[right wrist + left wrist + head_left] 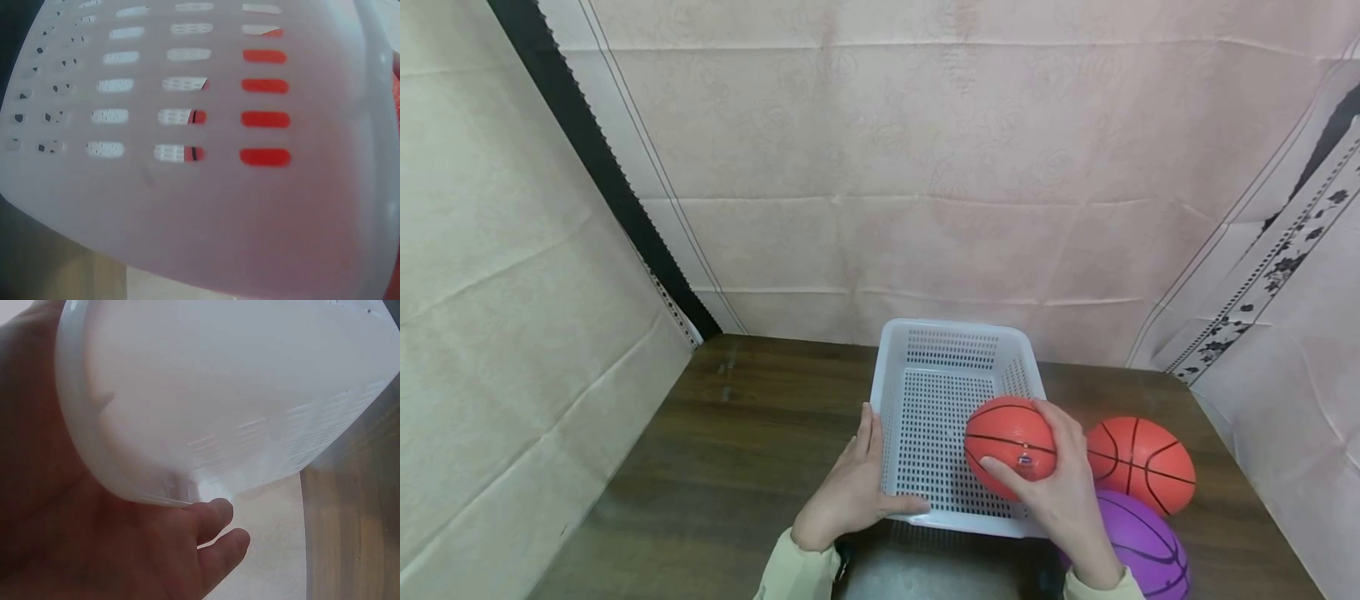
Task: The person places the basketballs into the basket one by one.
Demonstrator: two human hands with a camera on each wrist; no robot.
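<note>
A: Where is the orange ball [1009,446] right now?

B: In the right hand [1060,492], over the near right part of the white basket [952,333]. The grip is curled round it, thumb across the near face, fingers over the right side.

A: And the left hand [850,492]?

B: It lies along the basket's left wall with fingers straight, thumb hooked over the near rim; the grip pinches the basket's near left corner. The left wrist view shows fingertips [215,515] under the rim.

A: What else is on the desk [737,433]?

B: A second orange ball [1146,467] just right of the basket, and a purple ball [1146,546] near to it, touching or just beside it. Through the basket's slots, the right wrist view shows orange.
</note>
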